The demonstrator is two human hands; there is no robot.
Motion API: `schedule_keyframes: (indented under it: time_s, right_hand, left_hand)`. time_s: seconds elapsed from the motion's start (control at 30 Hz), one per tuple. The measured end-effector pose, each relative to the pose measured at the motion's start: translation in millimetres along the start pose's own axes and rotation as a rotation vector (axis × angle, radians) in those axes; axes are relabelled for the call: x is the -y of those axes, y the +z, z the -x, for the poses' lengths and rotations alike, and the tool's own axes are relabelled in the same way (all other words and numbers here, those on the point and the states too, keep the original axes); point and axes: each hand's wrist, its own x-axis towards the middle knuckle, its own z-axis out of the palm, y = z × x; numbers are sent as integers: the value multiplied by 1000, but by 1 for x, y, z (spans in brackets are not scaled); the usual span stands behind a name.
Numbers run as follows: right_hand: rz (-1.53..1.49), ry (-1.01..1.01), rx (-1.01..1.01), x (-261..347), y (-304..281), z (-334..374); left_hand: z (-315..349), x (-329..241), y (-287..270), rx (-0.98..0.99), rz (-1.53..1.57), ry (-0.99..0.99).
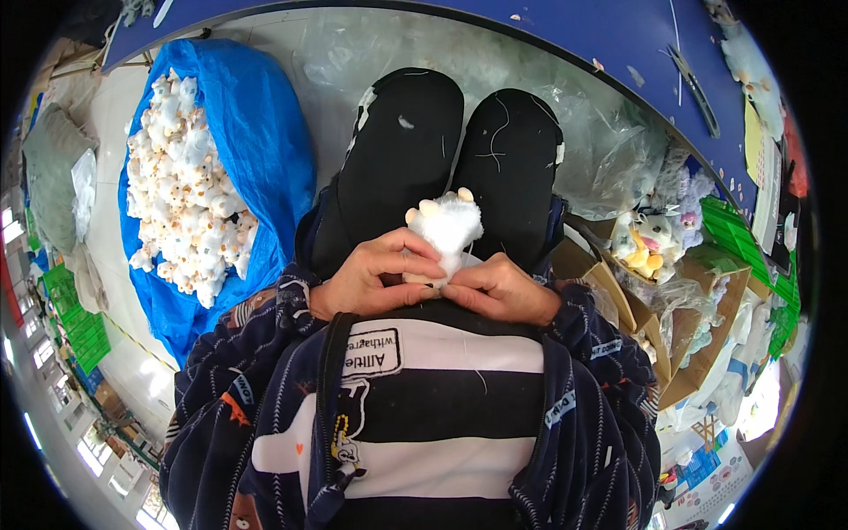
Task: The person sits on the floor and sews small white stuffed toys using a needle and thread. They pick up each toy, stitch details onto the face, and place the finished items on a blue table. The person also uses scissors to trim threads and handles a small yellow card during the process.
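Over my lap, a small white plush piece (449,231) with peach-coloured nubs at its top stands between my two hands. My left hand (375,276) has its fingers curled round the left side and lower edge of it. The thumb and fingertips of my right hand (502,290) pinch its lower right edge, close to the left fingertips. What lies between the fingertips at the bottom is too small to make out. To the left, a big blue bag (278,132) gapes wide, full of similar white plush pieces (190,190) with peach parts.
A blue table (583,35) curves across the far side, with thread snips (695,91) at its right. Clear plastic sheeting (601,132) lies beneath. Cardboard boxes (698,353) and plush toys (649,238) stand at the right, beside green crates (738,238). Another green crate (75,314) sits far left.
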Motion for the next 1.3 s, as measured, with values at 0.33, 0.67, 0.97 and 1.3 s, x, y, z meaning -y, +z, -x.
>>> schedule_keyframes:
  time_s: [0.33,0.67,0.97,1.3]
  right_hand:
    - [172,30,-71,12,0,1]
    - [32,6,-3,4,-1,0]
    - [66,34,-74,3,1,-3]
    - [377,108,-104,33,-4,2]
  left_hand:
    - [2,1,3,-62,143,-70]
    - [0,2,0,-11,63,-11]
    - [0,9,3,-74,15,-3]
    - [-3,-4,1,-86,317,-251]
